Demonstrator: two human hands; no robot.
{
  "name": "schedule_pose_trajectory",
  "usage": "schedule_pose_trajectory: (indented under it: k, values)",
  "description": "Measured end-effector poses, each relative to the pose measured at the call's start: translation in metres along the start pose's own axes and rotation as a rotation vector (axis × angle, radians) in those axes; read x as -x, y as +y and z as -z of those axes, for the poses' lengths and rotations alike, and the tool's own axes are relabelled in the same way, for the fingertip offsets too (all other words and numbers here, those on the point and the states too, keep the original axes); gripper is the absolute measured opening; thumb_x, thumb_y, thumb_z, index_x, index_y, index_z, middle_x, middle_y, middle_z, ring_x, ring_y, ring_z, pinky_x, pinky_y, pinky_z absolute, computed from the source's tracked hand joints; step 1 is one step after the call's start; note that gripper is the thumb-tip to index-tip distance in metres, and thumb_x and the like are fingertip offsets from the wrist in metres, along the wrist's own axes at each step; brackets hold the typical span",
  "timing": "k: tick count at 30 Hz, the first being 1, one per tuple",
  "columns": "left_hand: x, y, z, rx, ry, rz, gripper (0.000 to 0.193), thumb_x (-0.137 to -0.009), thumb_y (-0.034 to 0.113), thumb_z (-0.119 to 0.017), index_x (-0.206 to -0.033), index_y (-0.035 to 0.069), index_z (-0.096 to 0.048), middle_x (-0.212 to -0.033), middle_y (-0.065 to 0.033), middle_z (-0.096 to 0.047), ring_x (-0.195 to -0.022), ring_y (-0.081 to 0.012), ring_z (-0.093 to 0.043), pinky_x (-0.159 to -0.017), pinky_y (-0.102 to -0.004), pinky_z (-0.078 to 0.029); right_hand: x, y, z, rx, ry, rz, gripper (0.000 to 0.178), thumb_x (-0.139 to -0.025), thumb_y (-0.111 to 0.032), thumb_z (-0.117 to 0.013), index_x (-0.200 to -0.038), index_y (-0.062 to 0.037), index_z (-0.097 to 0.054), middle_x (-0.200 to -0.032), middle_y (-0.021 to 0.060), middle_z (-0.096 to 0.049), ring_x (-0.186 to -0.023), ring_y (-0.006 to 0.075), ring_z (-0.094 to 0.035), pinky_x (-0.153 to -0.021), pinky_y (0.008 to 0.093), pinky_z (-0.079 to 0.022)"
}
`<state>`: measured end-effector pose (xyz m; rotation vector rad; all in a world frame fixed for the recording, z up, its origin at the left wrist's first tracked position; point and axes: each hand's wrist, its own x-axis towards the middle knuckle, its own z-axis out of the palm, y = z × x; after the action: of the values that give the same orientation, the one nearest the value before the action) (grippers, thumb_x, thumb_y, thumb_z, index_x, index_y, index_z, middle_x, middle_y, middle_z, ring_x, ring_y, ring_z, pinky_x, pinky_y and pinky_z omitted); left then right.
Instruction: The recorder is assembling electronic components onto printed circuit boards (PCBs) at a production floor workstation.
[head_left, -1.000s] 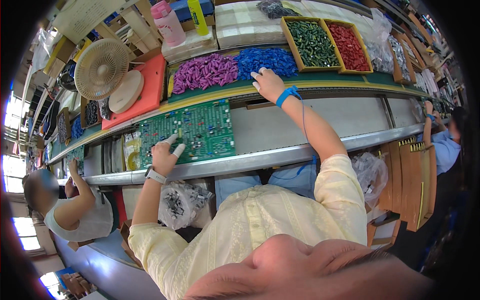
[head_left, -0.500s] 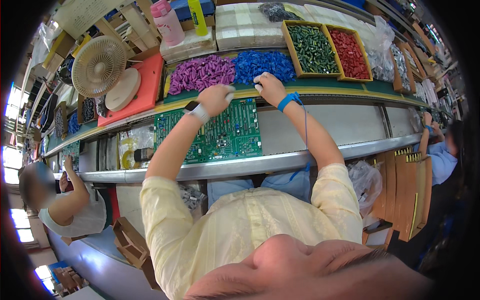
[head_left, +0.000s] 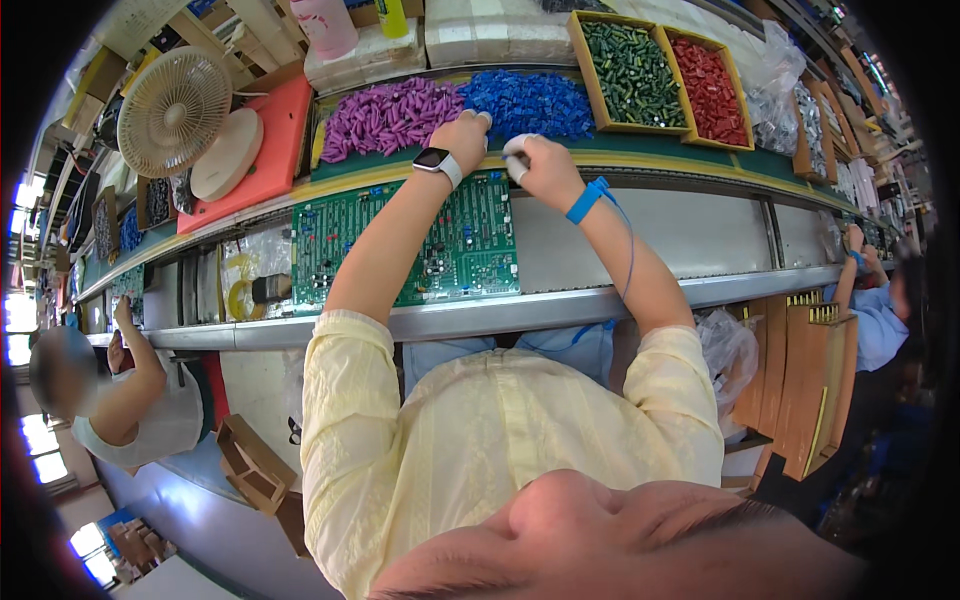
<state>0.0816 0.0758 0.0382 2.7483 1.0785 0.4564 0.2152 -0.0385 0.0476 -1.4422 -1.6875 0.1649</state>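
My left hand, with white finger covers and a watch on the wrist, is closed at the near edge of the piles, where purple parts meet blue parts. Its fingertips are mostly hidden. Just to its right, my right hand is pinched closed in front of the blue pile, also with white finger covers. A small dark-blue part shows at its fingertips. A blue strap with a cord circles that wrist. Below my hands lies a green circuit board carrying many components, partly covered by my left forearm.
Boxes of green parts and red parts stand at the back right. A fan stands on the left beside a red-orange board. A metal rail runs along the front. Other people sit at both sides.
My left hand has moved right, to the edge of the blue pile. My right hand has drawn slightly nearer to me, still pinched. The whole view has shifted slightly.
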Motion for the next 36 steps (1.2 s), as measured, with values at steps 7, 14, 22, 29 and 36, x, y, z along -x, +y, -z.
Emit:
schedule_pose_trajectory:
  k: [7, 14, 22, 29, 36]
  values:
    - [-0.002, -0.003, -0.002, 0.057, 0.000, -0.062, 0.019, -0.075, 0.011, -0.054, -0.094, 0.008, -0.058, -0.093, -0.0148, -0.059, -0.082, -0.0325, -0.059, -0.070, -0.0417, -0.048, 0.019, -0.036, -0.022, -0.036, -0.504, 0.026, 0.011, -0.077, -0.014, -0.057, -0.084, -0.0054, -0.060, -0.083, 0.0128, -0.059, -0.083, 0.0300, -0.056, -0.073, 0.0403, -0.045]
    - [0.003, -0.006, 0.006, 0.117, 0.007, -0.071, 0.017, -0.073, 0.011, -0.055, -0.089, 0.007, -0.058, -0.089, -0.0163, -0.059, -0.082, -0.0334, -0.058, -0.069, -0.0423, -0.047, 0.025, -0.040, -0.033, 0.121, -0.546, 0.016, 0.011, -0.077, -0.015, -0.057, -0.083, -0.0067, -0.063, -0.082, 0.0125, -0.060, -0.079, 0.0310, -0.058, -0.070, 0.0416, -0.047]
    - [0.024, -0.006, 0.033, 0.304, 0.091, 0.025, 0.020, -0.070, 0.011, -0.058, -0.088, 0.004, -0.058, -0.083, -0.0154, -0.060, -0.076, -0.0313, -0.059, -0.068, -0.0389, -0.047, 0.026, -0.036, -0.040, 0.153, -0.511, 0.046, 0.010, -0.077, -0.015, -0.057, -0.081, -0.0080, -0.063, -0.080, 0.0114, -0.061, -0.076, 0.0295, -0.059, -0.067, 0.0413, -0.048]
    - [0.065, -0.010, 0.055, 0.479, 0.102, 0.102, 0.021, -0.071, 0.012, -0.060, -0.090, 0.003, -0.060, -0.082, -0.0148, -0.060, -0.074, -0.0286, -0.059, -0.068, -0.0371, -0.047, 0.028, -0.034, -0.040, 0.111, -0.470, 0.093, 0.009, -0.077, -0.015, -0.057, -0.078, -0.0080, -0.062, -0.078, 0.0102, -0.060, -0.076, 0.0289, -0.059, -0.067, 0.0407, -0.048]
    - [0.095, 0.002, 0.075, 0.510, -0.079, 0.101, 0.022, -0.077, 0.011, -0.060, -0.097, 0.002, -0.061, -0.083, -0.0156, -0.061, -0.072, -0.0272, -0.060, -0.066, -0.0354, -0.047, 0.030, -0.030, -0.039, 0.053, -0.498, 0.066, 0.011, -0.076, -0.017, -0.058, -0.079, -0.0081, -0.062, -0.078, 0.0106, -0.060, -0.076, 0.0295, -0.059, -0.068, 0.0416, -0.047]
